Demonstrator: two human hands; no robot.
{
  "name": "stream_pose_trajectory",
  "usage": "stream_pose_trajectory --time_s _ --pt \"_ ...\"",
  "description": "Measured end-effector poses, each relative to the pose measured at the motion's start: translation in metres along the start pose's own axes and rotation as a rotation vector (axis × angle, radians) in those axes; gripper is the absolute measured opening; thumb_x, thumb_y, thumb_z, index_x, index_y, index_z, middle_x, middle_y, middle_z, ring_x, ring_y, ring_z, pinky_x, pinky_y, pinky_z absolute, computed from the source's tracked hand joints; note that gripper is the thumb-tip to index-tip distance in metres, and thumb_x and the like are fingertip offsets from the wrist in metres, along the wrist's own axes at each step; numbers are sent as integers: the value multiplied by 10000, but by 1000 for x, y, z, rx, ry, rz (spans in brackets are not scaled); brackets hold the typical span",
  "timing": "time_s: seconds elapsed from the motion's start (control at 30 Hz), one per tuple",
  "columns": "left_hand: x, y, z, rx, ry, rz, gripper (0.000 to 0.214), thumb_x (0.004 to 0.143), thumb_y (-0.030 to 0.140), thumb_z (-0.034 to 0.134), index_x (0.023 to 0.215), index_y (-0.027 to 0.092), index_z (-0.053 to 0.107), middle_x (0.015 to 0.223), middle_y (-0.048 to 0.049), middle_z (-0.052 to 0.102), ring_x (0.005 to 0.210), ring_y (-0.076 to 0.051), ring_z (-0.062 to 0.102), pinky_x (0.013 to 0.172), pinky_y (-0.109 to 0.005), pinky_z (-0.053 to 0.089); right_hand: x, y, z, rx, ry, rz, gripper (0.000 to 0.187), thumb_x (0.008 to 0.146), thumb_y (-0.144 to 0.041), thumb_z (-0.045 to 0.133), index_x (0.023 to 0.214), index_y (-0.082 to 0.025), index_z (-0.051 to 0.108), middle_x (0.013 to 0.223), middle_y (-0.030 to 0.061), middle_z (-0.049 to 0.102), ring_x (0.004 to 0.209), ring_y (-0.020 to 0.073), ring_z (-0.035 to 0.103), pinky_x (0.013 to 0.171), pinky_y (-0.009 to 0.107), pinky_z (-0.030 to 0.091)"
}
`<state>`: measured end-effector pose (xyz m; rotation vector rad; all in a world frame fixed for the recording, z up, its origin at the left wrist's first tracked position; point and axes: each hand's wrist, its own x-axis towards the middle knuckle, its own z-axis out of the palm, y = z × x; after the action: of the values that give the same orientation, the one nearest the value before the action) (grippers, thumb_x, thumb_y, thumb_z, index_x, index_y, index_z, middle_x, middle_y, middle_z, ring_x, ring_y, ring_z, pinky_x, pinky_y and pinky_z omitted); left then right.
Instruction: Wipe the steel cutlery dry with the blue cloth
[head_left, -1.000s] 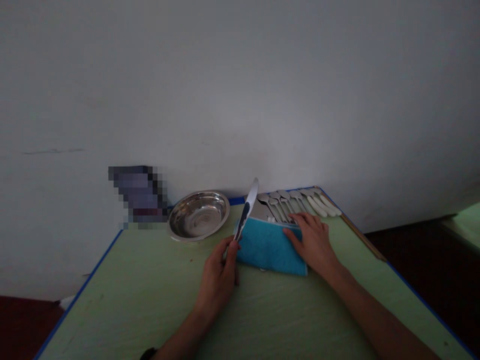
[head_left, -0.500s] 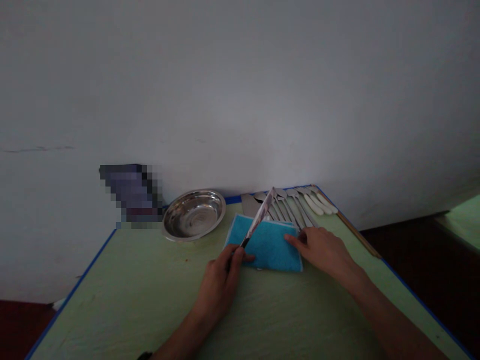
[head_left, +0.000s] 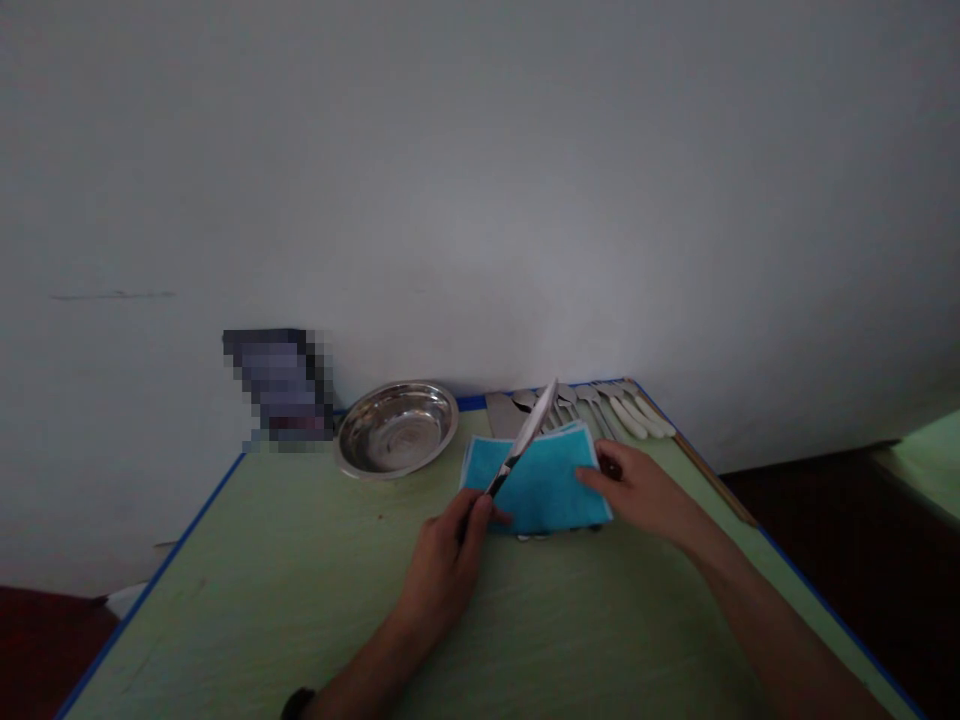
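Observation:
My left hand point(head_left: 450, 550) is closed around the dark handle of a knife point(head_left: 531, 425), whose shiny blade points up and away to the right. Behind the blade is a folded blue cloth point(head_left: 547, 490) with a pale edge. My right hand point(head_left: 637, 490) pinches the cloth's right edge between thumb and fingers. Beneath the cloth's lower edge, small bits of other things peek out, too hidden to name. Several spoons point(head_left: 592, 397) lie in a row past the cloth, their handles partly covered by it.
A steel bowl point(head_left: 397, 430) stands left of the cloth, near the wall. White-handled cutlery point(head_left: 634, 415) lies at the far right of the green table point(head_left: 300, 560). A wide flat metal blade point(head_left: 502, 412) rests beside the spoons. A blurred-out dark object point(head_left: 281, 385) leans at the back left.
The cloth's right side has been lifted and tilted up by my right hand, and its far edge now covers more of the spoon handles. My left hand still holds the knife.

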<state>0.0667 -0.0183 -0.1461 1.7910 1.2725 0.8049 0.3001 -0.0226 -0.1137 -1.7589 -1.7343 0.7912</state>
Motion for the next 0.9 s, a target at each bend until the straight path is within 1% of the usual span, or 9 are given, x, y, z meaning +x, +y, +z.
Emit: stream_pose_trajectory --time_s 0.1,0.2,0.33,0.5,0.6,0.67,0.73,0.83,0.9 --pt "-2 -2 2 -128 63 20 327 914 416 378 781 178 559 577 32 522 507 -109 445 505 -215 332 10 -18 -4 316 35 -23 195 787 -377 522 807 -188 563 712 -12 558 623 127 501 564 253 368" --pt "-4 -5 4 -370 89 -34 292 895 442 404 843 179 520 552 65 393 479 -88 367 441 -185 286 28 -40 -6 652 69 7 186 762 -373 563 811 -193 556 716 -27 552 623 112 496 570 239 376" --pt "-7 -5 5 -646 91 -90 281 862 462 444 858 183 474 566 80 353 440 -60 320 380 -144 259 45 -73 -7 792 33 -105 176 749 -349 600 762 -188 531 672 -43 501 593 90 453 547 224 351" --pt "-9 2 2 -585 73 -78 307 893 498 360 927 202 436 574 88 422 310 -39 322 268 -132 248 35 -103 -3 546 -97 -268 172 792 -341 575 745 -186 517 673 -47 472 587 80 417 514 213 328" --pt "-8 4 0 -525 54 -24 300 910 478 337 937 196 434 533 92 444 291 -47 369 272 -130 290 25 -110 6 458 -151 -311 191 818 -358 546 741 -183 546 692 -36 506 624 86 450 555 217 372" --pt "-7 3 -2 -502 54 -2 302 916 471 324 936 189 433 491 96 440 279 -51 374 273 -128 291 23 -112 15 557 -199 -292 279 850 -419 476 761 -181 592 732 -11 560 673 102 506 608 235 423" --pt "-7 2 -3 -478 62 8 298 920 464 320 919 187 429 461 99 432 271 -54 370 273 -127 283 25 -112 25 726 -188 -237 340 862 -452 428 779 -182 618 790 14 606 721 119 555 645 257 464" --pt "-8 -1 -3 -444 49 37 307 928 465 301 920 185 426 439 101 418 275 -54 363 285 -126 282 33 -110 39 947 -43 -136 198 768 -378 605 867 -206 598 843 6 639 733 124 599 651 264 490" --pt "-9 -3 -3 -441 26 48 326 930 474 288 955 180 428 453 99 424 279 -51 361 287 -126 281 39 -107 47 1052 -33 -100 311 684 -313 702 957 -227 581 850 -11 651 710 115 607 671 264 489"
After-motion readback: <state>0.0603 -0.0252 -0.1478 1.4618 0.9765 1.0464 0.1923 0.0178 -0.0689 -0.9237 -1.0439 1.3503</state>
